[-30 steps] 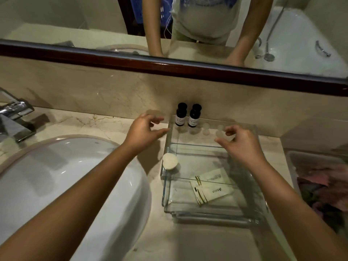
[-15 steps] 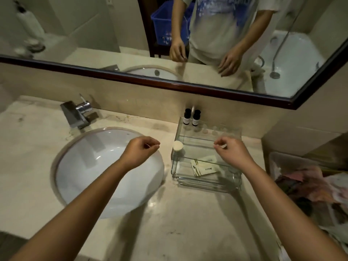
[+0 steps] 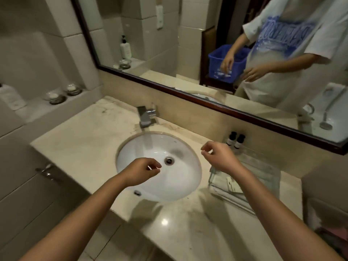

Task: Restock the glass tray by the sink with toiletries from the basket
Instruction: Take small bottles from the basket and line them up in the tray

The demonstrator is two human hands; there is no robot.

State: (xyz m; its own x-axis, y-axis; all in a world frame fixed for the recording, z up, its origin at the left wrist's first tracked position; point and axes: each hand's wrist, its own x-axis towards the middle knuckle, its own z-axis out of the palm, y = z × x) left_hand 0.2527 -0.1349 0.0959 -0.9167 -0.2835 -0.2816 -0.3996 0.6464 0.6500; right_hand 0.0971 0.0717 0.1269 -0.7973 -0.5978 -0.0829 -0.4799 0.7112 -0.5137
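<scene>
Beige marble counter (image 3: 84, 140) in a tiled bathroom, with a white sink (image 3: 180, 178) set into it and a dark-framed mirror (image 3: 169, 44) above. At the counter's right end, just beside the sink, sits the glass tray (image 3: 263, 174). Two small dark-capped bottles (image 3: 235, 140) stand upright at its far end, though it is unclear whether they are inside it or just behind. Pale paper packets (image 3: 232, 185) lie flat within. The blue basket (image 3: 222, 59) appears only as a reflection in the mirror, behind the person.

The left hand (image 3: 141, 172) hovers over the sink bowl, fingers loosely curled, holding nothing. The right hand (image 3: 220, 157) hangs between sink and tray, thumb and forefinger slightly parted, apparently empty and touching nothing.

The toiletries look small and light. The bottles are smooth and likely slippery, best taken round the body below the cap, and the packets are thin enough to pinch by an edge. The tray, stiff and breakable, is better left standing and loaded gently.
</scene>
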